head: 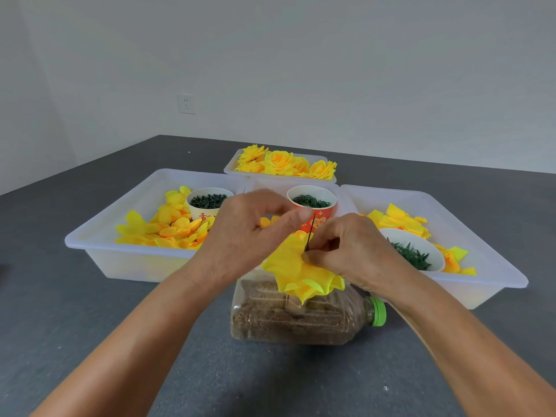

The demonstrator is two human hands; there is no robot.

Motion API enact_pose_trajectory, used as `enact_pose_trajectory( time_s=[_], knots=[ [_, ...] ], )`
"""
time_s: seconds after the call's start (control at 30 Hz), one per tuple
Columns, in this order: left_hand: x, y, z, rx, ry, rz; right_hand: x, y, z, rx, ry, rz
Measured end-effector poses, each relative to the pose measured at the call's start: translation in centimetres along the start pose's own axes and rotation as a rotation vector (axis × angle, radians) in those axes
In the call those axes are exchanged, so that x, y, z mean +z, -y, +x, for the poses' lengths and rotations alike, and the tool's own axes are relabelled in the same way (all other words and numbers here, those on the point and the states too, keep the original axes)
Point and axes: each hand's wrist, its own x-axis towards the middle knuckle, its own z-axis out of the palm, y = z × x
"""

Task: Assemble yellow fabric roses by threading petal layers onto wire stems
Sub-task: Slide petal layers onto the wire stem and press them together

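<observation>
Right hand (346, 251) pinches wire stem (310, 233) above yellow petals (288, 266); left hand (249, 233) curled, contents unclear; cup (313, 212) print unreadable.

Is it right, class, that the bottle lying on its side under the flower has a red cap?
Not quite. The head view shows the bottle lying on its side under the flower, but its cap is green, not red.

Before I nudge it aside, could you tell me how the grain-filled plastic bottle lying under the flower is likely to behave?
The bottle is packed nearly full of brown grain, so it is probably heavy and slow to slide. It lies on its side with ribbed, flattish walls, so it seems unlikely to roll. A stick stands in it below the flower, which may tip if jolted.
</observation>
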Motion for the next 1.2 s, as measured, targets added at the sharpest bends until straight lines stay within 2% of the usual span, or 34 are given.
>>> enact_pose_trajectory(
  time_s=[0.1, 0.17, 0.6, 0.8, 0.87, 1.0, 1.2],
  knots=[
    [0.3, 0.2, 0.0, -0.065, 0.224, 0.171, 0.0, -0.1, 0.0, -0.019, -0.018, 0.027],
    [0.6, 0.7, -0.2, -0.094, 0.304, 0.194, 0.0, -0.2, -0.2, -0.033, -0.013, 0.059],
    [1.0, 1.8, -0.2, -0.116, 0.294, 0.087, 0.4, -1.3, -0.9, 0.086, -0.022, 0.256],
    [1.2, 1.6, -2.4, 0.006, 0.202, 0.143, 0.3, -1.0, -0.9, 0.071, -0.016, 0.222],
    [1.2, 1.4, -3.0, 0.12, 0.198, 0.148, 0.3, -1.0, -0.8, 0.069, -0.012, 0.221],
    [1.6, 1.7, -3.5, 0.364, 0.233, 0.375, 0.2, -1.0, -0.9, 0.069, 0.002, 0.208],
    [2.3, 2.4, -4.5, 0.343, 0.194, 0.313, 0.1, -0.8, -0.9, 0.073, 0.001, 0.22]
  ],
)
